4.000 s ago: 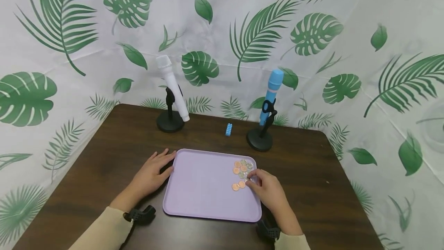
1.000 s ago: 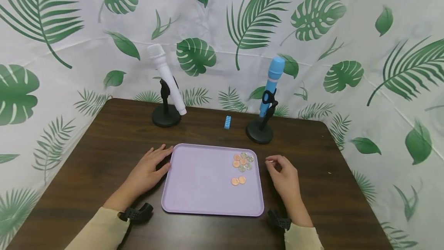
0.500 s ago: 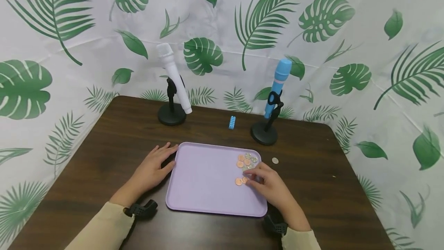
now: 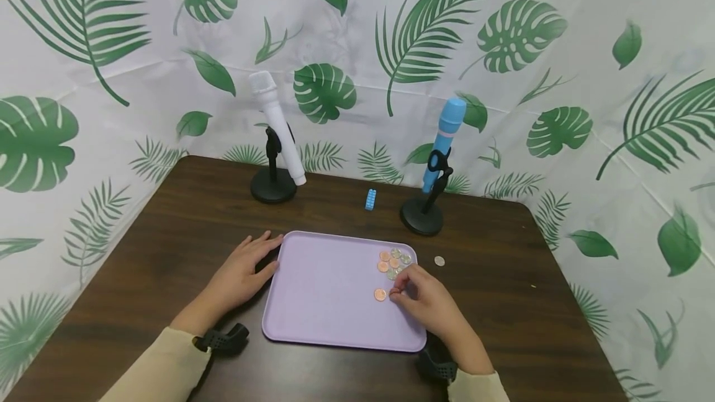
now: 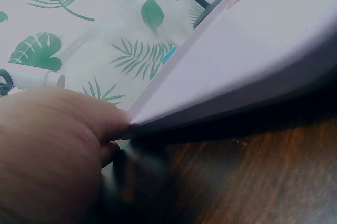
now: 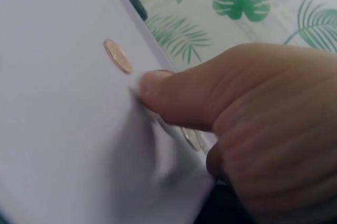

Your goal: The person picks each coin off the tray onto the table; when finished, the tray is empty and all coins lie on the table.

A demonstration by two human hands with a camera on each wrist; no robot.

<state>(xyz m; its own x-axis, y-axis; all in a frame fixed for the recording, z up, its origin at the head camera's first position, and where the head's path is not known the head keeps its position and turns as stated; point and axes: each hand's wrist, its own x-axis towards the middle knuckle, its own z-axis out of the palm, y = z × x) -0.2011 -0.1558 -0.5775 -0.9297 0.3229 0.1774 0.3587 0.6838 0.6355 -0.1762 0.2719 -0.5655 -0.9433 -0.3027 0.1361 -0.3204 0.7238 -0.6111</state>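
Observation:
A lilac tray [image 4: 324, 296] lies on the dark wooden table with several copper and silver coins [image 4: 394, 262] grouped in its far right corner. A single copper coin [image 4: 380, 294] lies nearer, left of my right fingertips. My right hand [image 4: 430, 303] reaches over the tray's right side and pinches another copper coin, mostly hidden behind the thumb [image 6: 174, 95] in the right wrist view. My left hand [image 4: 240, 278] rests at the tray's left rim, fingers extended, fingertips and thumb against the edge. On the bare table right of the tray lies one silver coin [image 4: 439, 261].
Behind the tray stand a white microphone [image 4: 282, 132] on a black stand [image 4: 272, 185] and a blue microphone [image 4: 445, 135] on another stand [image 4: 421, 216]. Between them lies a small blue block [image 4: 371, 200]. A leaf-patterned cloth [image 4: 335, 30] hangs behind the table.
My right hand carried a silver coin off the tray onto the table at right, came back over the tray, and took hold of one of the two nearer copper coins. The left hand stayed put.

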